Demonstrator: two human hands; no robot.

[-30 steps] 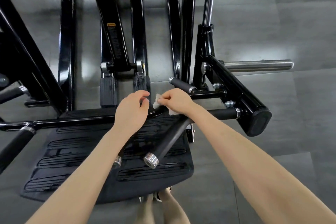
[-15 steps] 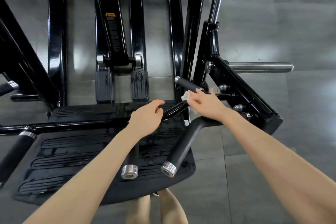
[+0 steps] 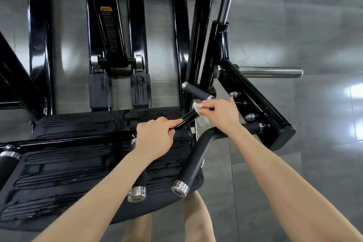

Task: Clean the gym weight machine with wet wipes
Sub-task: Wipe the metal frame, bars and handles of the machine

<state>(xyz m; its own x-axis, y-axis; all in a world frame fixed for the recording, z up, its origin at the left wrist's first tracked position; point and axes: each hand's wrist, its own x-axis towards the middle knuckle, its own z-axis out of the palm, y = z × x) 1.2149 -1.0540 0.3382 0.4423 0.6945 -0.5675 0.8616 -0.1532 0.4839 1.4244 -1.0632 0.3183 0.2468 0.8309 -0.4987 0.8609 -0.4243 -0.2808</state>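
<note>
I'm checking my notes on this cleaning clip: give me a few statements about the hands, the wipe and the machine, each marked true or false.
1. The right hand holds a white wipe against a black bar. True.
2. The left hand hangs free and touches nothing. False: it grips the same black bar, lower down.
3. The chrome peg on the machine's right side carries weight plates. False: it is bare.
4. A warning label with a yellow top sits on a black frame arm. True.
5. The footplate under the arms is red. False: it is black.
</note>
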